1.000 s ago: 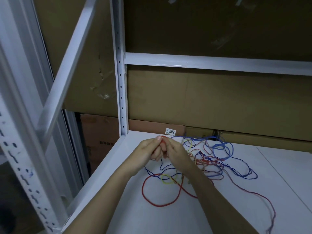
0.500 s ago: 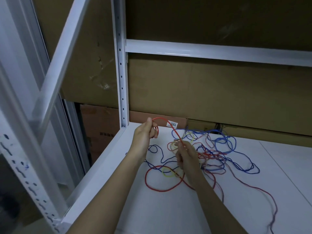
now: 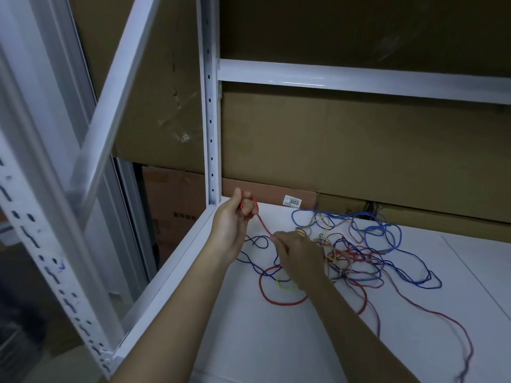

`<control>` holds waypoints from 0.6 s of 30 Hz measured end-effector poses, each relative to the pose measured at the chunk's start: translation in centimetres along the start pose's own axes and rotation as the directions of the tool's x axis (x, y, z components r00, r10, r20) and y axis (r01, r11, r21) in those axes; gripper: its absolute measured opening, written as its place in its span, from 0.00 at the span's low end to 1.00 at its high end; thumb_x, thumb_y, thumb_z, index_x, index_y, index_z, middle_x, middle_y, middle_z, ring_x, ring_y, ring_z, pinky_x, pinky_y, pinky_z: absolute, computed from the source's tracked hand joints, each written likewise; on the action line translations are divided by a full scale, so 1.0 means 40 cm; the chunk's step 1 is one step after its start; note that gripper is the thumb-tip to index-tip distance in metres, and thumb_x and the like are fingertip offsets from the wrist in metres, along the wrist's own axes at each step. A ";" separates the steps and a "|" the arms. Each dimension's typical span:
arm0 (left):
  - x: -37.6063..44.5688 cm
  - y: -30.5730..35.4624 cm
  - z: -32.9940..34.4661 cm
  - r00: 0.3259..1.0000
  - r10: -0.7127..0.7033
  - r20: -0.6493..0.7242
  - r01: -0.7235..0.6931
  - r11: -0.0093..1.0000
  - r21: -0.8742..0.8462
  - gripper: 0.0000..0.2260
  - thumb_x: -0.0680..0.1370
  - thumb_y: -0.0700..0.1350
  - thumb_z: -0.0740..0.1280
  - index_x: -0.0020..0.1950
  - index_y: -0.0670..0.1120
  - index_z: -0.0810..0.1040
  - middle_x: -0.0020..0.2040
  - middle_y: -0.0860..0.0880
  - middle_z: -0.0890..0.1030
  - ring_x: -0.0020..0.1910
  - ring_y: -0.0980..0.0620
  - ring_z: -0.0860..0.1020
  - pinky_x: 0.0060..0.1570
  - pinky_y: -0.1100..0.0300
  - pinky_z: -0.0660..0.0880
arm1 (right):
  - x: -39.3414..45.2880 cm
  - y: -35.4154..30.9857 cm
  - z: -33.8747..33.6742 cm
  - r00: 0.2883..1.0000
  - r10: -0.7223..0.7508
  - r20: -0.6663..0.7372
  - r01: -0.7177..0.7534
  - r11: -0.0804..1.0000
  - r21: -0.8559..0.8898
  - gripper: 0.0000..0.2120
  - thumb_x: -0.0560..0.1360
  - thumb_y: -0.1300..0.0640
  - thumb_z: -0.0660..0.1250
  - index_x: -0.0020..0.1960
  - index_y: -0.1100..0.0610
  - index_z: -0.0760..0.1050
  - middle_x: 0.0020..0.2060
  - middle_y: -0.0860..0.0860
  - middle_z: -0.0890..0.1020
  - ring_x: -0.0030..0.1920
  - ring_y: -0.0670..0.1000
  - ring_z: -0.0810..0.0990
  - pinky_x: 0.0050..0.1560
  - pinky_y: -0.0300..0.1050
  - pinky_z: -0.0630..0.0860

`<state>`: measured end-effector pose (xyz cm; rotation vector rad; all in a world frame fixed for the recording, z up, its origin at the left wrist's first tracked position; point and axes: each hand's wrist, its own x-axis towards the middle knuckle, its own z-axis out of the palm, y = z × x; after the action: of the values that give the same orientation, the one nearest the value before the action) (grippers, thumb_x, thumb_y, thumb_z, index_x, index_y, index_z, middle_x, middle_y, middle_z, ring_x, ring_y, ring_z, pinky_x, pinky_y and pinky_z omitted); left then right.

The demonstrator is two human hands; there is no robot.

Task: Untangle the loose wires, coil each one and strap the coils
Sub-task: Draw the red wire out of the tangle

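the fingers of the left hand (image 3: pixel 231 226), just left of the frame's centre, are curled round a few small turns of the red wire (image 3: pixel 262 223), held up above the white shelf (image 3: pixel 249 341) near its back left corner. the fingers of the right hand (image 3: pixel 300 258), lower and a little to the right, pinch the same red strand where it runs down from the left hand, so a short taut length spans between the two hands. from there the red wire trails into a loop lying flat on the shelf in front of the right wrist and into the tangle (image 3: pixel 354 255) of blue, red and yellow wires spread across the middle and right of the frame.

judging from this, the task is at an early stage: one red coil is only just begun, most of that wire is not yet gathered, the blue and yellow wires lie mixed together, and no finished or strapped coil shows anywhere.

no strap or tie is visible. the right hand covers part of the knot, so how the strands cross there cannot be told. one reddish strand runs off the lower right edge of the frame, blurred. the light is dim, and the number of separate wires is hard to make out. behind stand cardboard boxes (image 3: pixel 345 150), one with a label (image 3: pixel 293 201) reading 3055.
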<state>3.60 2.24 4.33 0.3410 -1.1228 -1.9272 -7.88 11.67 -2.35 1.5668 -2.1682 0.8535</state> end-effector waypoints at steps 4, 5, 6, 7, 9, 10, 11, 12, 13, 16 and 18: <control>0.032 -0.008 -0.034 0.997 0.063 -0.033 -0.055 0.977 0.206 0.16 0.85 0.44 0.49 0.47 0.42 0.74 0.25 0.55 0.69 0.31 0.55 0.71 0.45 0.62 0.68 | -0.013 -0.038 -0.003 0.947 -0.297 -0.121 0.294 0.955 -0.039 0.01 0.71 0.58 0.73 0.42 0.54 0.82 0.29 0.50 0.77 0.29 0.52 0.77 0.26 0.39 0.67; 0.040 -0.010 -0.038 0.997 0.065 -0.044 -0.051 0.963 0.266 0.15 0.85 0.43 0.49 0.47 0.43 0.74 0.25 0.55 0.71 0.33 0.54 0.71 0.49 0.61 0.68 | -0.010 -0.042 -0.009 0.929 -0.342 -0.140 0.340 0.940 -0.038 0.01 0.72 0.58 0.72 0.44 0.54 0.82 0.30 0.50 0.78 0.30 0.51 0.77 0.27 0.40 0.68; 0.048 -0.012 -0.039 0.997 0.060 -0.054 -0.038 0.941 0.336 0.14 0.84 0.41 0.50 0.48 0.43 0.74 0.25 0.54 0.73 0.35 0.54 0.72 0.51 0.60 0.67 | -0.008 -0.046 -0.016 0.913 -0.377 -0.156 0.376 0.926 -0.032 0.03 0.72 0.58 0.71 0.45 0.55 0.82 0.32 0.50 0.79 0.31 0.51 0.77 0.27 0.40 0.69; 0.053 -0.015 -0.041 0.997 0.048 -0.056 -0.021 0.908 0.418 0.13 0.84 0.41 0.50 0.49 0.44 0.74 0.27 0.54 0.75 0.37 0.55 0.73 0.52 0.60 0.67 | -0.005 -0.049 -0.023 0.900 -0.403 -0.167 0.404 0.914 -0.024 0.05 0.71 0.59 0.70 0.46 0.56 0.82 0.32 0.50 0.79 0.32 0.51 0.77 0.28 0.41 0.69; 0.052 -0.021 -0.044 1.000 0.015 -0.004 -0.010 0.801 0.599 0.11 0.84 0.43 0.51 0.54 0.45 0.73 0.33 0.55 0.78 0.40 0.58 0.75 0.51 0.62 0.67 | 0.006 -0.051 -0.040 0.884 -0.440 -0.156 0.445 0.895 -0.006 0.07 0.71 0.63 0.69 0.48 0.59 0.82 0.33 0.52 0.77 0.33 0.53 0.76 0.29 0.43 0.69; 0.047 -0.025 -0.044 0.999 -0.003 0.043 -0.027 0.737 0.675 0.11 0.84 0.45 0.51 0.56 0.46 0.72 0.35 0.55 0.78 0.41 0.58 0.75 0.51 0.64 0.68 | 0.012 -0.051 -0.049 0.879 -0.455 -0.142 0.460 0.888 -0.002 0.08 0.70 0.65 0.69 0.48 0.60 0.81 0.33 0.53 0.77 0.33 0.54 0.76 0.29 0.43 0.69; 0.041 -0.027 -0.044 0.996 -0.018 0.088 -0.052 0.678 0.733 0.11 0.84 0.47 0.51 0.57 0.46 0.71 0.36 0.55 0.78 0.41 0.59 0.75 0.49 0.67 0.69 | 0.018 -0.052 -0.060 0.876 -0.463 -0.132 0.467 0.884 -0.004 0.08 0.70 0.66 0.69 0.48 0.61 0.81 0.33 0.53 0.76 0.34 0.54 0.75 0.29 0.44 0.69; 0.036 -0.027 -0.042 0.992 -0.031 0.122 -0.076 0.623 0.778 0.11 0.84 0.48 0.51 0.57 0.47 0.71 0.37 0.55 0.78 0.39 0.60 0.75 0.45 0.69 0.68 | 0.025 -0.051 -0.070 0.874 -0.468 -0.130 0.470 0.882 -0.016 0.07 0.71 0.66 0.69 0.48 0.61 0.81 0.32 0.54 0.76 0.34 0.55 0.75 0.29 0.45 0.69; 0.031 -0.025 -0.041 0.989 -0.041 0.145 -0.096 0.570 0.816 0.11 0.84 0.49 0.51 0.57 0.47 0.71 0.38 0.54 0.77 0.37 0.61 0.74 0.42 0.70 0.68 | 0.031 -0.050 -0.082 0.874 -0.467 -0.132 0.467 0.884 -0.029 0.06 0.72 0.65 0.68 0.48 0.61 0.81 0.32 0.54 0.75 0.34 0.55 0.75 0.28 0.45 0.70; 0.018 -0.017 -0.039 0.979 -0.068 0.194 -0.145 0.442 0.885 0.13 0.83 0.53 0.51 0.53 0.49 0.73 0.36 0.52 0.76 0.34 0.60 0.72 0.37 0.68 0.68 | 0.048 -0.050 -0.115 0.910 -0.376 -0.178 0.384 0.923 0.013 0.10 0.78 0.56 0.63 0.47 0.59 0.81 0.34 0.53 0.78 0.34 0.55 0.78 0.29 0.45 0.73; 0.008 -0.013 -0.039 0.972 -0.063 0.225 -0.175 0.441 0.880 0.16 0.83 0.55 0.50 0.48 0.50 0.73 0.33 0.53 0.74 0.30 0.61 0.70 0.35 0.69 0.67 | 0.060 -0.052 -0.131 0.935 -0.266 -0.234 0.290 0.954 0.075 0.11 0.74 0.51 0.69 0.43 0.60 0.80 0.32 0.51 0.78 0.32 0.52 0.77 0.30 0.42 0.70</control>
<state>4.04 1.19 3.08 0.6459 -2.2671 -1.1170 -7.14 12.80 3.65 1.6898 -1.7205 1.0117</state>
